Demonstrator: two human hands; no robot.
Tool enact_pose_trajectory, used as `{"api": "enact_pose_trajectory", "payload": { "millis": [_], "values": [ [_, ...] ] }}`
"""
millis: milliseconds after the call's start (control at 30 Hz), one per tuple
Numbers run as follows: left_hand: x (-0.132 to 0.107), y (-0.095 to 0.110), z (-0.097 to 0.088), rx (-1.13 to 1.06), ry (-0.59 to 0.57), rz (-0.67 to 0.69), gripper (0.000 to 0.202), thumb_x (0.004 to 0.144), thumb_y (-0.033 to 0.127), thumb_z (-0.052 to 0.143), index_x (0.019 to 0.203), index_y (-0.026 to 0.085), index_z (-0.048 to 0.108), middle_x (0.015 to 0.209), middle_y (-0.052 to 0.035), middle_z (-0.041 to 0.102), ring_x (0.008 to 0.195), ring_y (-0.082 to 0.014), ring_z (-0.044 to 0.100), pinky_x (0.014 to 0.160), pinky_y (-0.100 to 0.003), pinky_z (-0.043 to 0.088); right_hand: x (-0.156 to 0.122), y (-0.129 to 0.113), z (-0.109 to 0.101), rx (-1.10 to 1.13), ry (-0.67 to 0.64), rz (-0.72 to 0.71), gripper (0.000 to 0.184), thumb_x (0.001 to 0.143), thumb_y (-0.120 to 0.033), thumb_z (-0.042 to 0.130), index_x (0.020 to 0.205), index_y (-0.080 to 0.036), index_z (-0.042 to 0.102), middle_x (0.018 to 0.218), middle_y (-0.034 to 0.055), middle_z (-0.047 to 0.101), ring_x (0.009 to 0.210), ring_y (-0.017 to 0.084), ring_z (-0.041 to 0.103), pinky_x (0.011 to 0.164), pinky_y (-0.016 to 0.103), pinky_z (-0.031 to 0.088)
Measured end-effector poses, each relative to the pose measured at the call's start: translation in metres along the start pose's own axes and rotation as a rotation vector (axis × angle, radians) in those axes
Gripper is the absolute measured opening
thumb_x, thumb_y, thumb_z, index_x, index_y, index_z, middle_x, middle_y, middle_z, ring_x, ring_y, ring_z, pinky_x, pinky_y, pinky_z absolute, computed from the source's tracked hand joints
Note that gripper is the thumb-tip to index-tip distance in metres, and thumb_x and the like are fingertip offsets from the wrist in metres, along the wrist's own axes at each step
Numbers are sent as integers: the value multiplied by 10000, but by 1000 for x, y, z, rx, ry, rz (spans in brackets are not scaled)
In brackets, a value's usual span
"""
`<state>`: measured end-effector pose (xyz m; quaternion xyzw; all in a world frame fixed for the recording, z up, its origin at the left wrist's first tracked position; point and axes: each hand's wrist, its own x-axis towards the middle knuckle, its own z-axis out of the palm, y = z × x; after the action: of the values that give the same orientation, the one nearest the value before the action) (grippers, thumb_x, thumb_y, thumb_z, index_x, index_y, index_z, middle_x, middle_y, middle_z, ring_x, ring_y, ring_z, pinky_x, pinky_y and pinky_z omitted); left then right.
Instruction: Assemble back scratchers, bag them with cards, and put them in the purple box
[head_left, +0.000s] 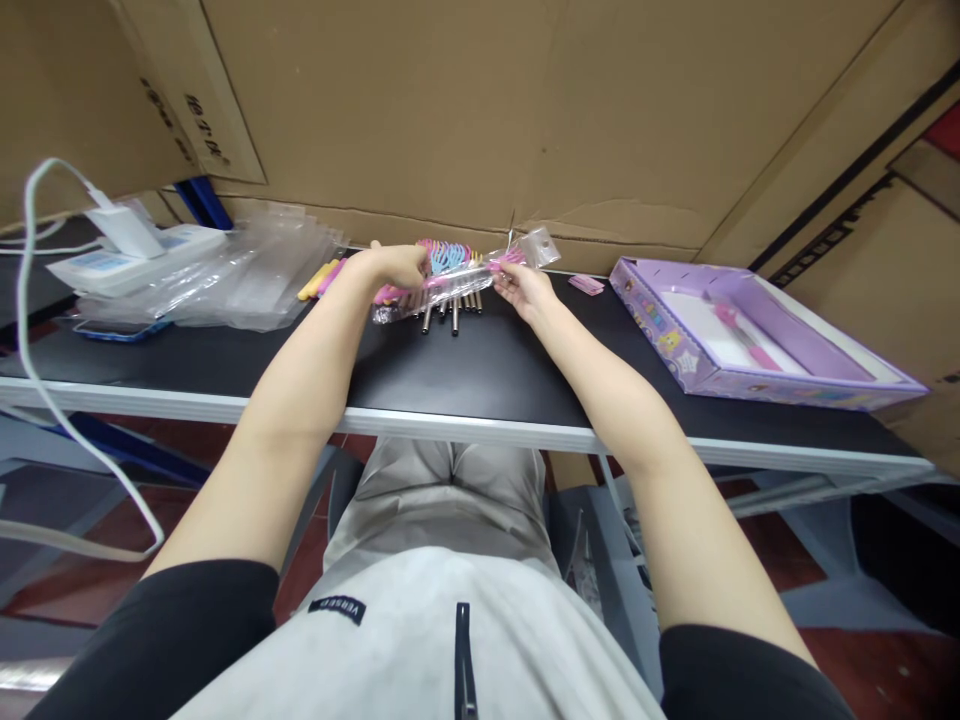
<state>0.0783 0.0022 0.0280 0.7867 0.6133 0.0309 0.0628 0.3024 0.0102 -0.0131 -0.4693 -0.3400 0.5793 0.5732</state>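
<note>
A clear plastic bag (450, 287) with a long pink object inside lies slanted across the middle of the black table. My right hand (526, 290) pinches this bag near its upper right end, where pink pieces show through. At the bag's other side, my left hand (401, 265) is closed among colourful objects, and what its fingers hold is hidden. Behind and under the bag is a bunch of sticks with looped pink, blue and yellow tops (450, 257). Their metal ends (454, 318) stick out toward me. Yellow and pink handles (322, 278) lie beside my left wrist.
Clear plastic bags (262, 270) are heaped on the left, by a white device with a plugged-in charger (131, 230) and a phone (120, 328). A purple box (697, 375) holding a pink item stands right. Small pink cards (586, 285) lie near the cardboard wall (465, 120).
</note>
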Motion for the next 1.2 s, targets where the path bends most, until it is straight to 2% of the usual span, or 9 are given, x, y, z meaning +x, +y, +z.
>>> {"api": "enact_pose_trajectory", "payload": {
  "millis": [100,267,500,667,733,800,900,1033,1200],
  "values": [
    [8,11,16,-120,190,66,571,882,348,701,1416,153,648,1287,-185,757,1334,-428,644,1231,-639,363,-3,4,6,21,5,-7,260,1033,-28,617,810,-161,628,621,-25,672,579,54,617,656,157,559],
    [26,28,51,-341,375,385,618,960,310,659,1537,149,506,1525,-218,622,1440,-374,562,1235,-538,396,-9,8,13,32,-41,-24,253,993,-29,683,800,-178,613,671,-30,698,609,56,660,729,167,605],
    [33,19,54,-333,367,438,511,908,146,606,1419,145,599,1445,-184,669,1343,-310,606,1193,-447,435,-7,10,12,-61,-147,5,170,1019,-157,739,879,-186,648,735,-16,734,704,86,716,838,224,621],
    [33,0,47,-344,328,330,464,900,164,628,1363,167,642,1213,-120,714,1126,-255,639,1074,-388,472,16,-13,-24,-319,-235,-25,276,917,-338,898,999,-200,673,805,46,771,795,178,749,865,334,653],
    [32,-7,45,-364,301,298,432,887,176,644,1318,176,668,1118,-85,700,1047,-226,631,1017,-347,472,29,-28,-49,-449,-165,-90,193,931,-237,862,974,-179,683,827,77,773,836,200,759,942,376,643],
    [29,-11,44,-374,263,281,406,866,190,654,1270,186,690,1012,-47,674,970,-207,616,958,-315,467,41,-42,-78,-635,122,-268,62,987,-136,718,942,-174,698,856,84,769,938,223,767,1046,415,611],
    [26,-12,41,-367,207,273,387,829,206,652,1211,187,712,885,-11,629,877,-199,592,878,-297,455,54,-51,-120,-1048,489,-505,181,953,-37,605,956,-137,755,1138,177,789,1260,303,718,1228,439,486],
    [27,-13,41,-345,163,284,378,806,266,670,1174,197,730,787,20,577,771,-191,544,804,-295,428,63,-43,-156,-1250,531,-484,292,990,-127,594,1197,-87,796,1368,231,738,1377,347,667,1256,497,459],
    [31,-15,44,-332,147,300,392,816,308,674,1188,201,736,736,36,526,712,-179,500,765,-296,407,76,-33,-163,-1289,525,-385,375,1052,-193,569,1297,-4,780,1414,306,704,1398,360,666,1253,434,457]
  ]
}}
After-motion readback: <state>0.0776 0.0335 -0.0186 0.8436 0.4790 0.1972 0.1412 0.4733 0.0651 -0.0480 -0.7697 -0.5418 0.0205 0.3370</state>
